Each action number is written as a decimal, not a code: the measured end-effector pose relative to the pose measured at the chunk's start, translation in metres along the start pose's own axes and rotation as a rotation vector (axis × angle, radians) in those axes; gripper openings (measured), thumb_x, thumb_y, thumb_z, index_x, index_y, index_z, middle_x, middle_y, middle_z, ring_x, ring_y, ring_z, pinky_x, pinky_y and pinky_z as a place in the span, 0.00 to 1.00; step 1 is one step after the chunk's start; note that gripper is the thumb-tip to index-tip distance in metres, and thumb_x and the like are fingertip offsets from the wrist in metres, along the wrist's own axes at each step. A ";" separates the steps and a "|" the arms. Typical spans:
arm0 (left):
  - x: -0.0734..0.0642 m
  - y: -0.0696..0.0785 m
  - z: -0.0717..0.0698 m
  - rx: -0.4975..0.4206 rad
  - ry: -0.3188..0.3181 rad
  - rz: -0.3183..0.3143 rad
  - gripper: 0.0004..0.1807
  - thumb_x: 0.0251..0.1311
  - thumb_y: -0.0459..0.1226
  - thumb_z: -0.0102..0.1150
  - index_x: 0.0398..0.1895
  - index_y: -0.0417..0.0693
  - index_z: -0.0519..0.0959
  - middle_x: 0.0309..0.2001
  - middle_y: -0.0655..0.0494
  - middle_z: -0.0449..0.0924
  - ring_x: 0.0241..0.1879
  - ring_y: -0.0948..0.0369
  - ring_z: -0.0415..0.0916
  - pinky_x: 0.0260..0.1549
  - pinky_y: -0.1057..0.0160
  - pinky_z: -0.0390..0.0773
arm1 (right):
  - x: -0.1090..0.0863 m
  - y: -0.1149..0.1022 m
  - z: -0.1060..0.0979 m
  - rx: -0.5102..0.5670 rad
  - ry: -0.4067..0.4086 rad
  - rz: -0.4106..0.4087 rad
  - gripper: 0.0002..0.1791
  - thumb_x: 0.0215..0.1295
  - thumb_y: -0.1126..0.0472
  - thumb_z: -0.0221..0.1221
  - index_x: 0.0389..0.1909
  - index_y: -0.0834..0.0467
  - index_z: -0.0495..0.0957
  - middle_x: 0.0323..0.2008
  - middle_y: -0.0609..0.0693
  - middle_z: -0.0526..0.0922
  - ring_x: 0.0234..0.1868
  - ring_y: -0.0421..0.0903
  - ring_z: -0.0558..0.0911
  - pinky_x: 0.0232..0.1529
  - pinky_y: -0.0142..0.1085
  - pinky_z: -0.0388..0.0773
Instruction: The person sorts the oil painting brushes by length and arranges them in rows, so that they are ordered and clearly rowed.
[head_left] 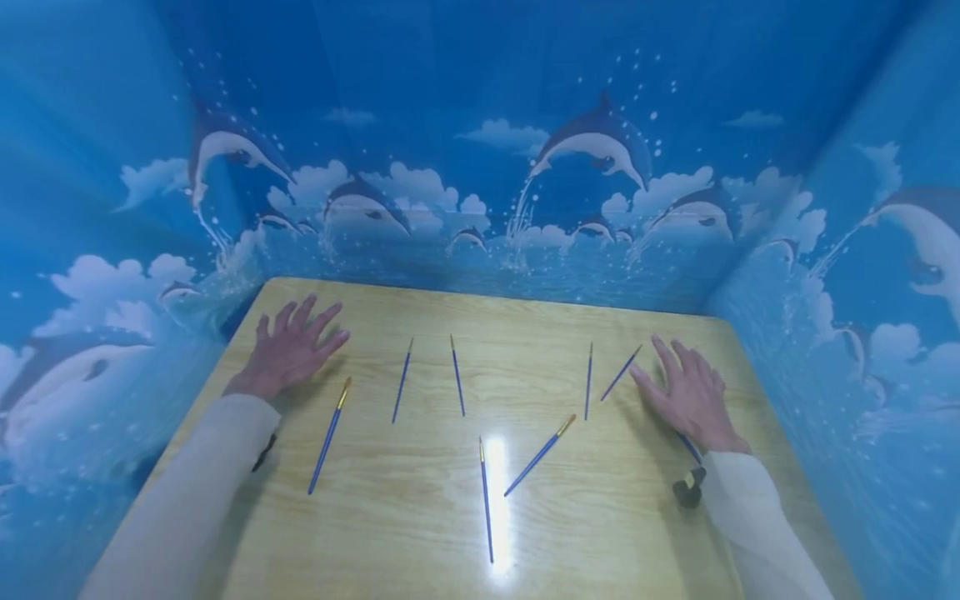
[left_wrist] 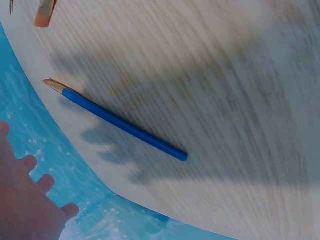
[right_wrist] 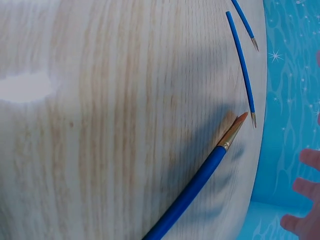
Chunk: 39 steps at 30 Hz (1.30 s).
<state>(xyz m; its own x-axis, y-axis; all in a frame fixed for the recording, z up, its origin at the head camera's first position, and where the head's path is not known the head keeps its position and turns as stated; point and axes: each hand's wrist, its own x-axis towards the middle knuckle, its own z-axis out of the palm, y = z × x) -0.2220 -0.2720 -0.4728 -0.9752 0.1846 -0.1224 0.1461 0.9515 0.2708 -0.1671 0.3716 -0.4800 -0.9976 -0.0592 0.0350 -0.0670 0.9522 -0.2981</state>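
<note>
My left hand [head_left: 288, 350] hovers with fingers spread over the far left of the wooden table, holding nothing. Nearest it lies a paintbrush [head_left: 330, 437] with a blue handle and a gold ferrule; the left wrist view shows a blue-handled paintbrush [left_wrist: 125, 125] in shadow on the wood. On the right, my right hand [head_left: 690, 396] is likewise spread and holds nothing. Beneath its wrist, a blue handle [head_left: 689, 448] is partly hidden. A thin paintbrush [head_left: 621, 373] lies slanted by its thumb. In the right wrist view, a thick paintbrush [right_wrist: 195, 182] has brown bristles.
Between the hands are more paintbrushes: two thin ones [head_left: 402, 381] [head_left: 458, 377] at the back, an upright-lying one [head_left: 588, 382], a slanted one [head_left: 540, 455] and one near the front [head_left: 486, 500]. A dolphin-print blue curtain [head_left: 450, 125] surrounds the table [head_left: 390, 542].
</note>
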 end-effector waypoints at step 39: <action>-0.027 -0.035 0.023 -0.144 0.025 0.204 0.22 0.80 0.33 0.59 0.73 0.42 0.76 0.68 0.35 0.75 0.70 0.35 0.72 0.71 0.29 0.72 | -0.044 0.049 0.005 0.131 0.019 -0.069 0.34 0.81 0.54 0.62 0.77 0.69 0.68 0.60 0.75 0.81 0.60 0.74 0.80 0.61 0.73 0.75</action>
<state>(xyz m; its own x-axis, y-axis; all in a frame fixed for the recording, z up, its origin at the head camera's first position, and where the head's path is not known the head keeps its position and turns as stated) -0.1968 -0.3049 -0.5012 -0.9319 0.3617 -0.0277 0.3173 0.8498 0.4210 -0.1269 0.4198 -0.5007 -0.9902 -0.1160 0.0771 -0.1377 0.8987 -0.4163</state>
